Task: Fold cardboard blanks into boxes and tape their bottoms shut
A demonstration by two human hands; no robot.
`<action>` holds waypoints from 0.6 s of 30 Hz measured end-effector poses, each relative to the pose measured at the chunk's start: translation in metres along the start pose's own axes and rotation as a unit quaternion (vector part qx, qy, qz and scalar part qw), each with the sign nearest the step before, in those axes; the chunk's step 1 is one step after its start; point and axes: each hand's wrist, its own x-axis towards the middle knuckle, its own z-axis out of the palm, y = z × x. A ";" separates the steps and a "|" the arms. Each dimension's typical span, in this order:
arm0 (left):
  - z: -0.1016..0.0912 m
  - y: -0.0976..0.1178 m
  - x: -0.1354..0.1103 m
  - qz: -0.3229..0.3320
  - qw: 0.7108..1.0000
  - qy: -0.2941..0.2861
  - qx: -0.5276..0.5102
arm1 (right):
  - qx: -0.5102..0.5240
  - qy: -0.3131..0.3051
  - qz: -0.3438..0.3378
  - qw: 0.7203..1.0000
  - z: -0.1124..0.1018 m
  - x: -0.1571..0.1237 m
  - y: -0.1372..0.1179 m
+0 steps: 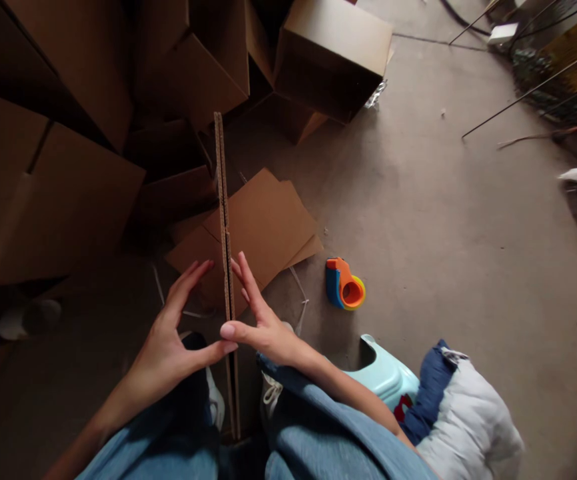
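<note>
A thin corrugated cardboard sheet stands on edge, seen nearly edge-on, its lower end down between my feet. My left hand is on its left with the fingers spread. My right hand mirrors it on the right. Both thumbs cross in front of the sheet's edge and the fingertips lie close to it, but I cannot tell whether they grip it. Flat cardboard pieces lie on the floor just behind the hands. An orange and blue plastic tape dispenser sits to the right of them.
Large cardboard boxes are piled along the left, with another box at the top. A pale green plastic object and a white and blue cloth bundle lie by my right knee. Thin rods and wires cross the far right of the concrete floor.
</note>
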 end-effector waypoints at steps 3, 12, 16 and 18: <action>-0.001 0.001 0.001 0.003 1.000 0.003 0.003 | 0.002 -0.001 0.001 1.000 -0.001 0.000 -0.001; -0.002 0.005 0.003 -0.025 0.998 0.005 -0.053 | 0.008 0.018 -0.035 0.999 -0.007 0.002 0.004; -0.002 0.006 0.001 -0.054 0.993 -0.034 -0.102 | 0.005 0.015 -0.040 0.999 -0.009 0.004 0.004; -0.001 0.006 0.000 -0.055 0.992 -0.038 -0.109 | 0.000 0.018 -0.044 0.999 -0.010 0.004 0.005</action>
